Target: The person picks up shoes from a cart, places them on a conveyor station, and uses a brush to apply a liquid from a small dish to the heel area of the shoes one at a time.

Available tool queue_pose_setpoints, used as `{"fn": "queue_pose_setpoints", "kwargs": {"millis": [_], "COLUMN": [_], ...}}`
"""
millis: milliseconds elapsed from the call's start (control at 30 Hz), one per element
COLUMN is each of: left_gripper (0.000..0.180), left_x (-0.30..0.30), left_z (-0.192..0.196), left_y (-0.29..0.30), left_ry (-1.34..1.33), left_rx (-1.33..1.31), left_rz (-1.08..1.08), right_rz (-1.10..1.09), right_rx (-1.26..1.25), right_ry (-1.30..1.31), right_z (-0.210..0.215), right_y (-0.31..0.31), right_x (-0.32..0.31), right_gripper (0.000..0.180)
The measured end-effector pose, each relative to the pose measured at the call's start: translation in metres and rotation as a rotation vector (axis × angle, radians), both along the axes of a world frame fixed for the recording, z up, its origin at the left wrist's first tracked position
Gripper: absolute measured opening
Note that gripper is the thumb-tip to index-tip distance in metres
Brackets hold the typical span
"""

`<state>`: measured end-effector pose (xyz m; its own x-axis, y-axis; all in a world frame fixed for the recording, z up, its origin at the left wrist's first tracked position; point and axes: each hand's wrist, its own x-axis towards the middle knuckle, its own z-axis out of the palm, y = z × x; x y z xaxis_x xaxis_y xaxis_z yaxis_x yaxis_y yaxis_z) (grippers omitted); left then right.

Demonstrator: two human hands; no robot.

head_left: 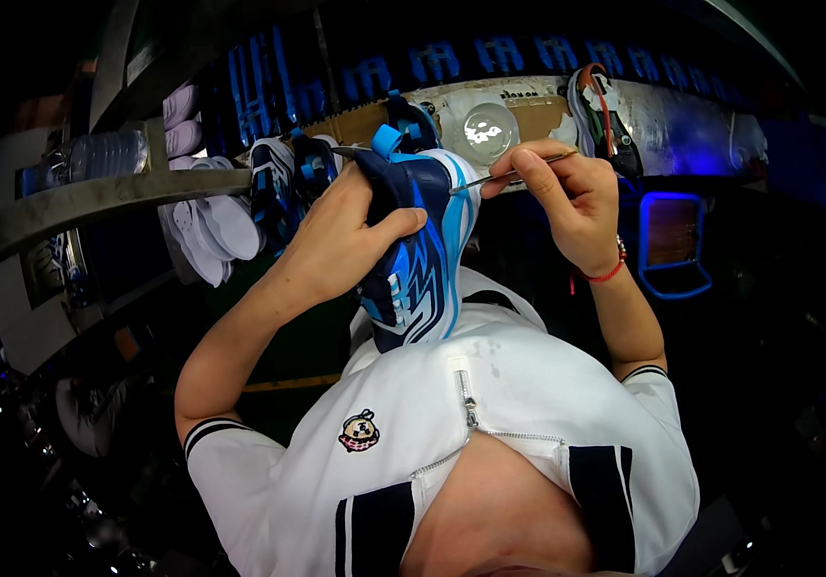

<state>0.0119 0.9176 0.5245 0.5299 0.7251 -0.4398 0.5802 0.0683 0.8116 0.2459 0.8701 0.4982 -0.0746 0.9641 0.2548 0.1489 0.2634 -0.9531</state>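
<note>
My left hand (350, 226) grips a navy and light-blue sneaker (422, 255) by its collar, thumb across the outside and fingers partly hidden behind the upper. The shoe is tilted in front of my chest, its heel with a blue pull tab up and its toe toward me. Between the thumb and fingers of my right hand (567, 197) is a thin brush (514, 174). Its tip meets the seam between the blue upper and the pale sole near the heel. A red cord bracelet circles my right wrist.
Ahead, a bench holds a shallow white bowl (488, 133) of liquid and another shoe (603, 115) with a red strip. More blue sneakers (273, 188) and white soles (213, 226) lie to the left, by a metal bar (114, 204). A blue-framed stool (674, 244) stands at right.
</note>
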Motion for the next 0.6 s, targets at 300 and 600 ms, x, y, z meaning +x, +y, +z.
{"fn": "queue_pose_setpoints", "kwargs": {"millis": [300,600], "left_gripper": [0.051,0.051], "left_x": [-0.001,0.001], "left_z": [-0.002,-0.005], "left_y": [-0.005,-0.008], "left_ry": [0.002,-0.002], "left_rx": [0.023,0.030], "left_rz": [0.003,0.000], "right_rz": [-0.027,-0.008], "right_rx": [0.134,0.179], "right_ry": [-0.153,-0.269], "right_z": [0.010,0.020], "right_y": [-0.004,-0.008], "right_x": [-0.007,-0.008], "right_gripper": [0.014,0.011]}}
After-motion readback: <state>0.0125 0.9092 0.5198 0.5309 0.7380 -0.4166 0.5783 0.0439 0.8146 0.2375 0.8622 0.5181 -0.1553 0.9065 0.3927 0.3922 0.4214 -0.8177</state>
